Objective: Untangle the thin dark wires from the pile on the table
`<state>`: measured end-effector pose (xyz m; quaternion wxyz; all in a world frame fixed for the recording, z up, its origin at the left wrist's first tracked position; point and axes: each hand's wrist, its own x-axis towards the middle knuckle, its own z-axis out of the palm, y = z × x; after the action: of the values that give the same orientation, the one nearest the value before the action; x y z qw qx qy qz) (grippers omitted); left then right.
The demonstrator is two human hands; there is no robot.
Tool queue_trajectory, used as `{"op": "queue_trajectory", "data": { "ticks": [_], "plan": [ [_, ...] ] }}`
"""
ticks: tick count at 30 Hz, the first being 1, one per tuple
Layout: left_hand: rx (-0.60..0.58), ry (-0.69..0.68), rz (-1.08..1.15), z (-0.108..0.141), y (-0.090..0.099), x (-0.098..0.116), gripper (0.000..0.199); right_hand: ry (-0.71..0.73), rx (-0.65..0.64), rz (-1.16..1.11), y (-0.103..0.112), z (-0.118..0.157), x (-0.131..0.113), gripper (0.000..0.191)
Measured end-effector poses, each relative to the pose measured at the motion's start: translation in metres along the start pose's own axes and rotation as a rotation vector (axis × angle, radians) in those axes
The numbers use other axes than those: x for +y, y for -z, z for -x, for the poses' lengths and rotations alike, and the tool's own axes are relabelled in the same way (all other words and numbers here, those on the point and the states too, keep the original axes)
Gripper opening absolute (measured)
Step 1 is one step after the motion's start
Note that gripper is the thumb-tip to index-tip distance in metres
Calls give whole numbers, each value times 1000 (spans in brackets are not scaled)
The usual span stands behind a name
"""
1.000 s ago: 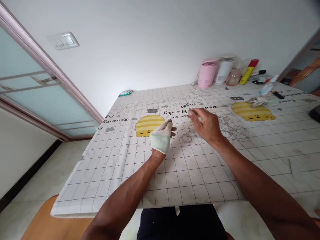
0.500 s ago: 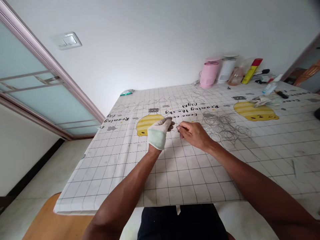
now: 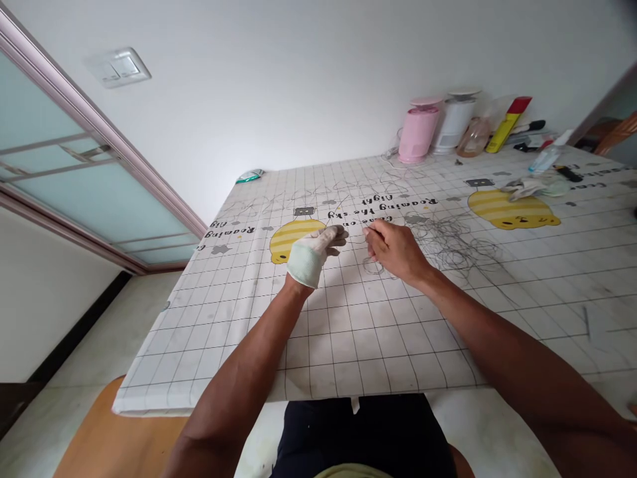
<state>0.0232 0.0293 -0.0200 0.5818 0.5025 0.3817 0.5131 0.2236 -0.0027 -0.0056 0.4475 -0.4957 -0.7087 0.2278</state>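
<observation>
Looking down from our head camera, we see our left hand [image 3: 313, 251] in a white knit glove [image 3: 301, 267], raised over the grid-printed tablecloth [image 3: 348, 345]. Its fingers [image 3: 336, 234] are bunched tightly together and seem to hold a thin dark wire strand [image 3: 339, 211], which rises from them across the cloth. Our bare right hand [image 3: 395, 250] hovers just beside it, with its thumb and forefinger [image 3: 369, 230] almost closed. The strand is too fine for us to tell whether they have hold of anything.

To the right of that hand, a tangled heap of thin dark wire [image 3: 450, 244] lies on the tablecloth, just beside a printed yellow striped bear [image 3: 512, 210]. Looser loops spread across the far side. Along the far edge stand a pink cylindrical container [image 3: 417, 136], a white cylindrical container [image 3: 454, 123], a yellow-and-red tube [image 3: 507, 125] and a clear spray bottle [image 3: 547, 159]. A crumpled cloth [image 3: 527, 189] lies nearer us. On our left are a frosted-glass sliding door [image 3: 74, 159] and a wall switch plate [image 3: 117, 67].
</observation>
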Motion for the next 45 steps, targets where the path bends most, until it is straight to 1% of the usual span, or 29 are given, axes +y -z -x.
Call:
{"op": "queue_trajectory", "data": {
  "ticks": [4,6,10,12,14,18,20,24,27,30,32,33,35,36,37,39,41,43,44,45],
  "plan": [
    [-82,-34,-50,2,0,-1,32,-50,85,-20,4,-2,-1,41],
    [-98,-40,-76,4,-3,0,32,-83,120,-45,6,-4,0,40],
    [-55,-51,-41,7,-8,3,35,-173,127,-163,6,-7,3,40],
    [-27,-57,35,6,-9,3,36,-194,106,-221,4,-7,5,40],
    [-30,-54,131,3,-8,4,36,-200,88,-266,2,-6,6,42],
    [-166,-63,251,-1,-7,5,34,-201,87,-337,0,-5,6,43],
    [-199,-81,263,1,-7,6,33,-211,77,-366,0,-5,5,40],
    [-112,-101,195,7,-12,4,33,-235,19,-388,-1,-5,2,34],
    [-59,-95,111,8,-13,1,36,-250,2,-413,-3,-4,1,34],
    [-25,-60,-1,6,-11,0,37,-269,-3,-388,-6,-3,1,35],
    [45,-72,-138,6,-10,3,36,-243,10,-284,-6,-2,0,36],
    [101,-110,-228,6,-10,6,39,-217,21,-211,-5,-2,0,36],
    [204,-247,-461,9,-12,13,52,-151,39,-53,-3,-1,-1,37],
    [227,-332,-598,10,-13,16,58,-123,40,27,-2,-1,-2,38],
    [227,-416,-740,11,-14,19,61,-101,35,107,-1,-2,-2,38],
    [158,-566,-1008,13,-16,22,60,-63,2,257,-1,-2,-3,39],
    [42,-672,-1197,11,-17,22,46,-6,-55,370,-2,-1,-3,37],
    [-95,-705,-1294,7,-16,19,22,68,-118,434,-5,0,-2,34],
    [-152,-692,-1309,5,-14,17,15,100,-143,444,-6,1,-2,32],
    [-187,-664,-1302,4,-13,15,17,120,-160,438,-8,2,-2,30]
  ]
}}
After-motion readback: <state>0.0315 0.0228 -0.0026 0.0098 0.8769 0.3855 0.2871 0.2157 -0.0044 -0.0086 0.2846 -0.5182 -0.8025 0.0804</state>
